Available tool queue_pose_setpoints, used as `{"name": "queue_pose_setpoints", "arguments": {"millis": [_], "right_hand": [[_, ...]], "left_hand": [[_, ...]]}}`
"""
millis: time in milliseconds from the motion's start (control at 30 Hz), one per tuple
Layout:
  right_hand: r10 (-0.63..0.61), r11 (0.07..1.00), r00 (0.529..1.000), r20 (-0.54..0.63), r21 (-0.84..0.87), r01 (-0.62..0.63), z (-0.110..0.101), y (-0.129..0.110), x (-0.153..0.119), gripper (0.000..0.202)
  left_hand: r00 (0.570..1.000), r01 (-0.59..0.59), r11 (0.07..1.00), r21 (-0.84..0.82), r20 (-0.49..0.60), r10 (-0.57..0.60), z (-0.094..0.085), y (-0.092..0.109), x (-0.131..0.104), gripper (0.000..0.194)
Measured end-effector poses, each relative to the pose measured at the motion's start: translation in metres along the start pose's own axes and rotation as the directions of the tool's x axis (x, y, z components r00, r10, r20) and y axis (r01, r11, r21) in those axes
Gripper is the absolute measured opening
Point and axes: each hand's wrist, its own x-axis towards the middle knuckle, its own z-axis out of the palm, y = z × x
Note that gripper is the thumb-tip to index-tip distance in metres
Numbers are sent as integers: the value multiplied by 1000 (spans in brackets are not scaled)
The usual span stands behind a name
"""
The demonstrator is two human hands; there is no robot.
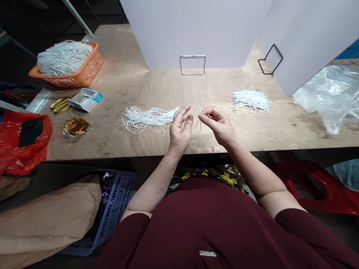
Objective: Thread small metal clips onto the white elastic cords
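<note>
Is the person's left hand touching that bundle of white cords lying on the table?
Apart. The head view shows the left hand raised beside the bundle of white cords, with bare table visible between the fingers and the cord ends.

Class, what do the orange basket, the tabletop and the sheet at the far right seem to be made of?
Orange basket: probably moulded plastic, with latticed walls. Tabletop: likely plywood, matt, with swirling grain. Sheet: thin clear plastic film, crinkled and glossy.
</note>
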Motion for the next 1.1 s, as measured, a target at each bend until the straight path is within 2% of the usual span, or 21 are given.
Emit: {"name": "queue_pose_setpoints", "arguments": {"millis": [33, 67, 167, 233, 333, 500, 600, 733, 800, 900, 967, 1000, 1067, 1100], "right_hand": [[-35, 998, 999, -19, -48, 34, 0, 1, 0, 33], [-65, 994, 997, -36, -93, 62, -1, 2, -1, 32], [-114, 983, 990, -78, -154, 101, -4, 2, -2, 29], [-100, 990, 992, -81, -113, 90, -6, 0, -2, 29], [-27, 999, 999, -31, 20, 28, -10, -3, -3, 29], [128, 972, 992, 0, 199, -126, -14, 2, -6, 30], [132, 966, 991, -22, 226, -124, -13, 7, -9, 30], [26, 992, 1000, 1, 122, -26, -16, 6, -9, 27], [-83, 993, 993, -81, 73, 89, -25, 2, -2, 25], [-231, 971, 936, -265, -5, 239, -41, -3, 12, 24], [-267, 964, 921, -283, -81, 254, -49, -5, 17, 23], [-269, 962, 926, -264, -121, 245, -50, -5, 17, 22], [-262, 956, 943, -207, -188, 224, -48, -2, 11, 20], [-262, 951, 949, -178, -216, 222, -45, 0, 6, 19]], "left_hand": [[1000, -3, 999, -41, 24, 4, 4, 1, -1, 38], [997, 45, 994, -104, 74, -38, 8, 4, -1, 38], [949, 288, 921, -264, 207, -237, 18, 12, -3, 32], [913, 395, 867, -302, 237, -333, 21, 16, -4, 28], [892, 444, 836, -322, 249, -378, 21, 19, -5, 27], [909, 410, 860, -304, 213, -358, 23, 19, -10, 27], [919, 387, 888, -249, 179, -351, 25, 21, -12, 28], [935, 327, 937, -121, 188, -302, 22, 15, -12, 33], [927, 299, 954, -1, 239, -290, 14, 3, -13, 35], [903, 310, 939, 146, 263, -339, -1, -22, -13, 32], [930, 298, 933, 200, 159, -331, -7, -35, -14, 26], [957, 256, 939, 228, 76, -279, -8, -37, -15, 24], [990, 142, 952, 272, -45, -134, -5, -34, -17, 25], [992, 124, 959, 255, -45, -117, -1, -29, -18, 23]]}}
